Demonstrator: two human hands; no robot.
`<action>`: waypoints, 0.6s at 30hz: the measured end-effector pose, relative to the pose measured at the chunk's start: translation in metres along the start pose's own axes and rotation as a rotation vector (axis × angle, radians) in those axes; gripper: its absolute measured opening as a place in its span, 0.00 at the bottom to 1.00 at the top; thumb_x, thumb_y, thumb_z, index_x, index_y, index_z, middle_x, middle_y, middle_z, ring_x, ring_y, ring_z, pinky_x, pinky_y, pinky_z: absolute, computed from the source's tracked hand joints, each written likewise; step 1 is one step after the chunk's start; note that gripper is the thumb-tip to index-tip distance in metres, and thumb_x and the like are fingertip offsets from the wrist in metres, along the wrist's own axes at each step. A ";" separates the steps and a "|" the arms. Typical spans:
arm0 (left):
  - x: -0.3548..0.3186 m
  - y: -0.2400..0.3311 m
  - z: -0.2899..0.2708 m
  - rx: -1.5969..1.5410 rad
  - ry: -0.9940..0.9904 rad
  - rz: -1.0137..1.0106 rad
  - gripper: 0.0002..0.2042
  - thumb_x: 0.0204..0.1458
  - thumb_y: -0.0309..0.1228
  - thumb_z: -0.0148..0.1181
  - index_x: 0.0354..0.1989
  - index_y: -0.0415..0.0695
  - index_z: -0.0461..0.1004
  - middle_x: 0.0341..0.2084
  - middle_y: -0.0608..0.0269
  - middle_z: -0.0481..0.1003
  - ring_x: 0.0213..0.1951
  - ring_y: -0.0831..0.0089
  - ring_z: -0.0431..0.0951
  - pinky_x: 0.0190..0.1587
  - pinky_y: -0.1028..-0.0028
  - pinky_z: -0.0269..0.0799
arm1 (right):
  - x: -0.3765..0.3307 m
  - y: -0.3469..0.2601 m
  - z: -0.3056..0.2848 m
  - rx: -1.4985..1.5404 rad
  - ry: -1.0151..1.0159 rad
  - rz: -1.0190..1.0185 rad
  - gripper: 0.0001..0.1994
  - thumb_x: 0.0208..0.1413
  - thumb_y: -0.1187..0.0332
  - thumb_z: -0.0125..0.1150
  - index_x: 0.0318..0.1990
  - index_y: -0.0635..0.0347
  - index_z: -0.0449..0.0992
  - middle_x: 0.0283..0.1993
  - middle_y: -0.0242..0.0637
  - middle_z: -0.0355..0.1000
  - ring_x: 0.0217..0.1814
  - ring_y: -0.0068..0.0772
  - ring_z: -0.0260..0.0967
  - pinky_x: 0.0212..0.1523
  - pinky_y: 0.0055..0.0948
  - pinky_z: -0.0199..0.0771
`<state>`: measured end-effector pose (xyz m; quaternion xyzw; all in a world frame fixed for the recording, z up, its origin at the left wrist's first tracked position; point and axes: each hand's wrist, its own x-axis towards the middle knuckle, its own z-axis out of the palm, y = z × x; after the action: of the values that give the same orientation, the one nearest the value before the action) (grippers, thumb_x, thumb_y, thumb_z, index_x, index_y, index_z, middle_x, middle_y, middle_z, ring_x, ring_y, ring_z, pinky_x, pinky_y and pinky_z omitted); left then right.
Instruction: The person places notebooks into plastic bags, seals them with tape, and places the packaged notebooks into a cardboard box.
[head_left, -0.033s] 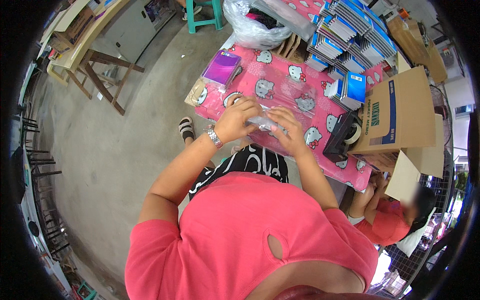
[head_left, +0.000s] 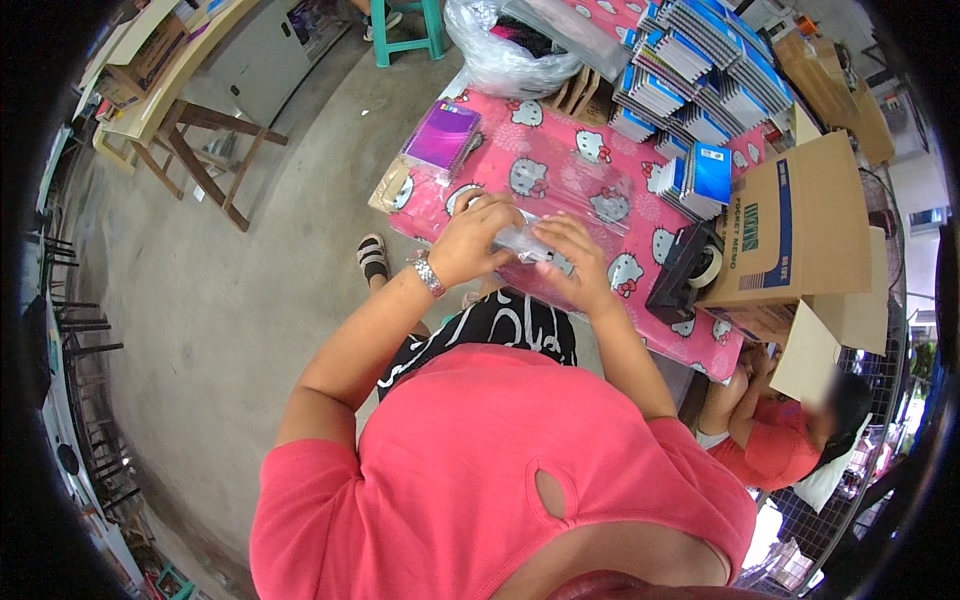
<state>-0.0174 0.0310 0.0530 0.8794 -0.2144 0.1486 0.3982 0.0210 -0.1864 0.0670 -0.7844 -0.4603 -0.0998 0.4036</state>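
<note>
At the near edge of a table with a pink cartoon-print cover (head_left: 528, 178), both my hands are on clear crinkled plastic (head_left: 527, 243); whether it is a bag or a sheet is hard to make out. My left hand (head_left: 478, 238), with a metal watch on its wrist, is closed on the plastic's left side. On its right side, my right hand (head_left: 578, 258) pinches the plastic with bent fingers and thumb. More clear plastic (head_left: 590, 190) lies flat on the cover just beyond my hands. A purple spiral notebook (head_left: 443, 135) lies beyond my left hand.
Stacks of blue spiral notebooks (head_left: 690, 75) stand at the far right. Near them are a black tape dispenser (head_left: 672, 285) and an open cardboard box (head_left: 785, 225). A plastic-wrapped bundle (head_left: 490, 55) sits at the back. Another person (head_left: 765, 440) sits at the right.
The clear plastic between my hands has shifted and creased slightly. My right thumb and fingers have moved a little; my left hand stays almost in place.
</note>
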 end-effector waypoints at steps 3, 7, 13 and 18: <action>-0.001 -0.004 0.002 -0.016 0.027 -0.035 0.24 0.33 0.26 0.66 0.44 0.49 0.71 0.41 0.66 0.74 0.47 0.66 0.71 0.58 0.61 0.52 | -0.002 -0.016 0.008 0.032 0.050 0.034 0.28 0.45 0.67 0.67 0.56 0.61 0.69 0.44 0.39 0.75 0.52 0.40 0.69 0.63 0.44 0.59; 0.004 0.003 -0.001 0.029 0.046 0.009 0.22 0.33 0.27 0.67 0.42 0.49 0.73 0.37 0.70 0.75 0.44 0.67 0.71 0.56 0.62 0.53 | -0.007 -0.013 0.028 -0.057 0.154 0.147 0.32 0.45 0.66 0.67 0.59 0.61 0.64 0.41 0.36 0.75 0.49 0.40 0.69 0.59 0.45 0.60; 0.004 0.012 -0.007 0.053 -0.009 -0.174 0.19 0.35 0.30 0.68 0.40 0.52 0.78 0.31 0.75 0.77 0.41 0.72 0.70 0.54 0.63 0.50 | 0.003 -0.017 0.030 -0.093 0.180 0.297 0.32 0.47 0.69 0.65 0.61 0.59 0.62 0.33 0.30 0.76 0.37 0.37 0.67 0.49 0.39 0.58; 0.005 0.007 0.002 -0.135 0.108 -0.326 0.24 0.38 0.37 0.70 0.48 0.55 0.74 0.27 0.81 0.78 0.39 0.74 0.69 0.50 0.59 0.49 | 0.005 -0.008 0.043 0.129 0.232 0.500 0.31 0.49 0.69 0.62 0.63 0.58 0.60 0.31 0.31 0.75 0.39 0.36 0.68 0.50 0.38 0.58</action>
<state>-0.0163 0.0244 0.0580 0.8644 -0.0567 0.1144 0.4863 0.0082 -0.1497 0.0462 -0.8297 -0.2087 -0.0567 0.5146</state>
